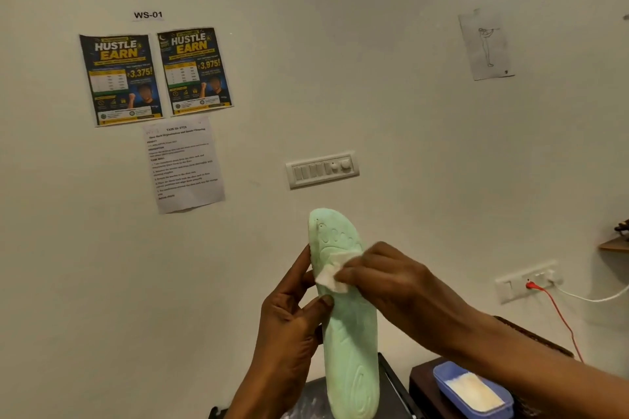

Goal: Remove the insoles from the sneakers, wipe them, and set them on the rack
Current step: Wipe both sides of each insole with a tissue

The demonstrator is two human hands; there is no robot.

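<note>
Insole (350, 333) at lower centre of frame, held upright with the toe end up and the moulded face toward the camera, which exposes the full surface. Left hand (289, 323) grips its left edge, thumb across the front, probably to brace it against rubbing. Right hand (384, 279) pinches a white wipe (332, 277) against the upper part. Blue tub (444, 371) at lower right, near. Judged step: wiping. Not yet racked.
</note>
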